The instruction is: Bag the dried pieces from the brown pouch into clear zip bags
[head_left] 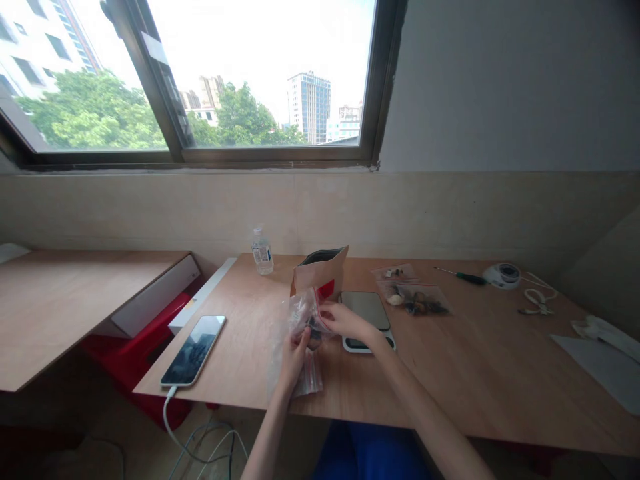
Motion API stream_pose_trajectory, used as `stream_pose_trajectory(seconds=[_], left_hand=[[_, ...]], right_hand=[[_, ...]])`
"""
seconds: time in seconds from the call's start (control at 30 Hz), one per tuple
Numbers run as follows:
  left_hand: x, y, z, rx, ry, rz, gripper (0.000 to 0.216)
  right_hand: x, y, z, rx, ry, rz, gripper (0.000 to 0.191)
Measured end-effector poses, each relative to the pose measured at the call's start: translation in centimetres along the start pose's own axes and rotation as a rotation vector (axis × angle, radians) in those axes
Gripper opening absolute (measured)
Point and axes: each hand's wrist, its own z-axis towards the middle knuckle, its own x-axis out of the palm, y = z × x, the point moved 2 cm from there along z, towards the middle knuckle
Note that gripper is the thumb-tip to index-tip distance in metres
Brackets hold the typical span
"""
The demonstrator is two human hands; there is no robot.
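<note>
Both hands are at a clear zip-lock bag point(304, 312) with small dark items in its lower part. My left hand point(294, 355) grips the bag low on its near side. My right hand point(345, 320) is closed on its right edge, near the red zip strip. Behind the bag stands an open brown paper pouch point(320, 272) with a red patch low on its front. More clear plastic bags point(309, 381) lie flat under and in front of my left hand. A small kitchen scale point(367, 308) sits just right, partly behind my right wrist.
Filled zip-lock bags point(425, 300) lie right of the scale. Beyond them are a screwdriver point(470, 277), a white dome camera point(502, 275) and a coiled cable point(539, 301). A water bottle point(262, 252) stands at the back left; a phone point(194, 351) with a charging cable lies near the left edge.
</note>
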Motion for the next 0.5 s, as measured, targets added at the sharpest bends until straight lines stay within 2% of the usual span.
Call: stream_pose_trajectory(seconds=[0.13, 0.23, 0.4, 0.5], left_hand=[[0.0, 0.0, 0.0, 0.004, -0.002, 0.016, 0.035], [0.1, -0.1, 0.0, 0.004, 0.004, 0.027, 0.032], [0.7, 0.0, -0.2, -0.016, 0.063, -0.007, 0.037], [0.7, 0.1, -0.3, -0.015, 0.058, -0.006, 0.038]], right_hand=[[0.8, -0.7, 0.5, -0.051, 0.027, -0.017, 0.008], [0.9, -1.1, 0.6, -0.039, -0.032, -0.033, 0.002], [-0.8, -0.7, 0.2, 0.061, -0.204, 0.067, 0.011], [-3.8, 0.8, 0.2, 0.016, -0.426, 0.159, 0.014]])
